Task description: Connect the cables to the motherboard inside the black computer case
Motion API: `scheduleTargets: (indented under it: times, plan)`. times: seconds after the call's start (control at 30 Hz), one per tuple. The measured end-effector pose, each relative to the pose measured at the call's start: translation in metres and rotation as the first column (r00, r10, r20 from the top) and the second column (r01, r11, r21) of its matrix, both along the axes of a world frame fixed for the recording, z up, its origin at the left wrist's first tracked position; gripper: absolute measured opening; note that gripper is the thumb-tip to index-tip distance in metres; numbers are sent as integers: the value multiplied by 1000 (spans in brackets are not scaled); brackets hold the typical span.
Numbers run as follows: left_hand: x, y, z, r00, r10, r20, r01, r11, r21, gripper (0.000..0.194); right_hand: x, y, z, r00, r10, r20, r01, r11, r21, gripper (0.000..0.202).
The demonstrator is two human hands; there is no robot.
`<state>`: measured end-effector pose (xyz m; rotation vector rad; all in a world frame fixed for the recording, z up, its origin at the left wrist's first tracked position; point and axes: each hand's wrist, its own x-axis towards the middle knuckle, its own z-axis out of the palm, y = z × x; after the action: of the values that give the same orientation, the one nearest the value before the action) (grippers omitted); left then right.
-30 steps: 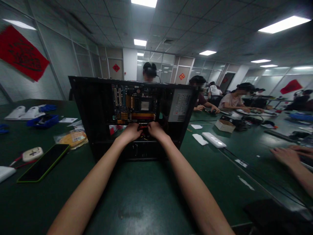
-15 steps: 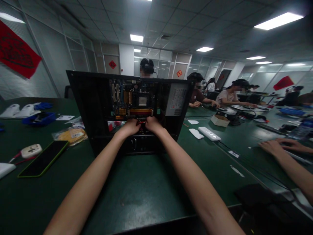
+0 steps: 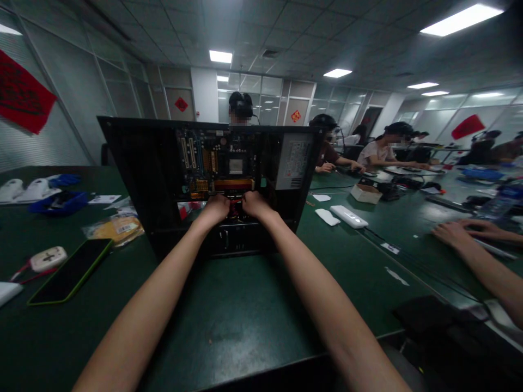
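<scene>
An open black computer case [image 3: 141, 179] stands upright on the green table in front of me. Inside it are a motherboard [image 3: 205, 155] with a square silver processor [image 3: 236, 166] and a power supply [image 3: 295, 162] with a pale label. My left hand [image 3: 216, 210] and my right hand [image 3: 256, 206] reach into the lower middle of the case, just below the motherboard, with curled fingers. Between them a bundle of red and dark cables [image 3: 236, 208] shows. The fingertips of both hands are hidden, so the exact part they grip does not show.
Left of the case lie a packet with yellow contents [image 3: 116, 228], a dark phone [image 3: 73, 270] and a blue tray [image 3: 57, 204]. To the right are a white power strip [image 3: 348, 216], a small box [image 3: 365, 193] and another person's hands [image 3: 457, 234]. Other people sit farther back.
The view has shifted slightly. My two hands are a little farther apart, and more of the red cables shows between them. The case stands in the same place.
</scene>
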<state>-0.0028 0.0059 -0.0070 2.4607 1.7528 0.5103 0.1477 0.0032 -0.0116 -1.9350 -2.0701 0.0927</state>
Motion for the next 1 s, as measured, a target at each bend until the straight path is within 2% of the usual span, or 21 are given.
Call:
scheduleTargets:
  times: [0.17,0.33,0.53,0.73,0.83,0.9,0.93,1.0]
  plan:
    - [-3,11,1,999,3,-34,-3,1000,14,32,2,3,-2,1000,12,-13,-12,1000,6,32]
    - [-2,12,5,998,36,-59,-32,998,57,30,2,4,-4,1000,15,-3,-15,1000,15,32]
    - [1,18,-2,993,115,-31,-113,992,59,31,0,2,-3,1000,-21,3,21,1000,21,30]
    - [0,15,-4,994,106,-7,-106,993,53,30,-1,-4,1,999,-43,-15,44,998,42,29]
    - [-3,5,-2,991,132,33,-135,985,106,32,0,-14,9,999,-45,-2,45,992,122,34]
    - [-4,0,-1,990,121,70,-131,979,156,32,3,-30,13,999,-30,13,27,974,227,37]
    - [-5,-3,0,992,89,85,-103,979,178,32,6,-41,12,1000,0,24,-7,961,277,38]
    - [-5,-6,1,996,-10,92,-10,976,216,30,16,-66,1,987,143,68,-158,911,380,34]
